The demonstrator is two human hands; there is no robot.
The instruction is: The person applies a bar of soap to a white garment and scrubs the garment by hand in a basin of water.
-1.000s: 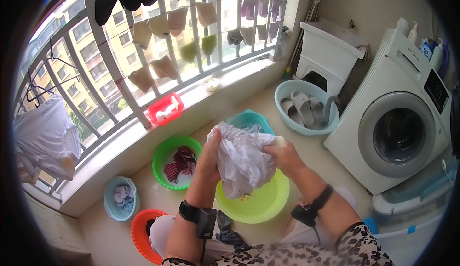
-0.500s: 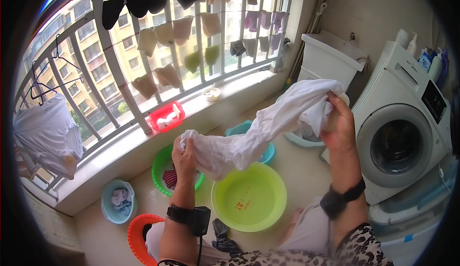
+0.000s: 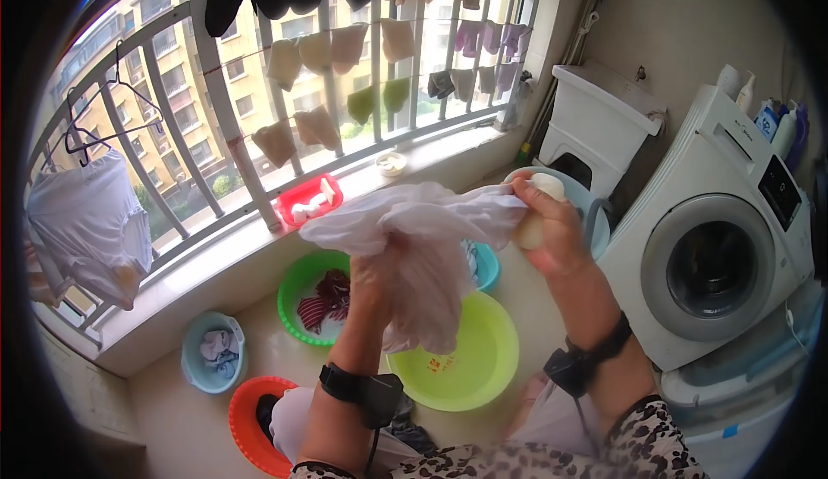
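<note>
A thin white garment (image 3: 431, 237) is stretched between my two hands, bunched and draping over the light-green basin (image 3: 487, 350). My left hand (image 3: 377, 281) is closed on its middle, and cloth hides most of those fingers. At the garment's right end, my right hand (image 3: 552, 229) pinches the fabric. A pale cream bar (image 3: 546, 187), which looks like soap, sits in that same hand. Left of the light-green basin, a bright green basin (image 3: 289, 315) contains striped red clothing (image 3: 323, 306).
A blue basin (image 3: 188, 363) and an orange basin (image 3: 246, 449) stand on the floor at left. On the ledge is a red tray (image 3: 289, 212). To the right are a washing machine (image 3: 634, 281) and a white sink (image 3: 595, 117). Small laundry hangs along the railing (image 3: 220, 91).
My hands have come closer together: the right moved left and lower, the left moved right. The garment went from stretched out to bunched and hanging. The view shifted slightly.
</note>
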